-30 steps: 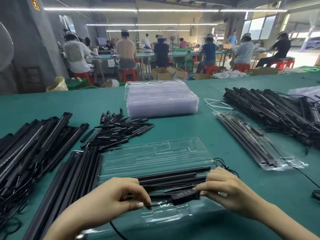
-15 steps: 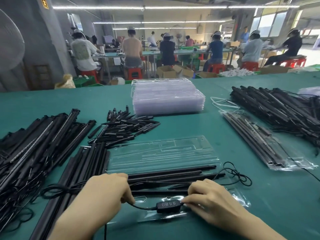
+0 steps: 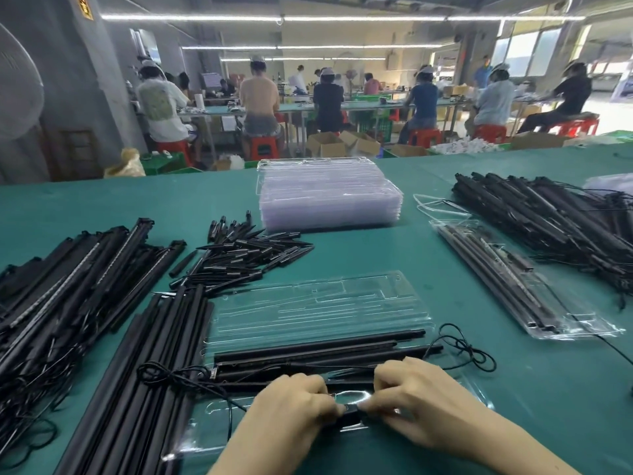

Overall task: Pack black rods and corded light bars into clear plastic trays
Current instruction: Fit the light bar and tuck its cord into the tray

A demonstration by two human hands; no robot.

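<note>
Both hands meet over the near edge of the open clear plastic tray (image 3: 308, 303) on the green table (image 3: 394, 269). The left hand (image 3: 294, 402) and right hand (image 3: 421, 402) each pinch one end of the small black inline cord controller (image 3: 349, 414), held between them with its long axis running left to right, parallel to the long black light bars (image 3: 318, 344) already seated just beyond the knuckles. The controller hovers at the tray's near recess, apparently ready to be pressed straight down; neither hand is nearer. Its thin black cord (image 3: 462, 347) loops loosely past the tray's right end.
</note>
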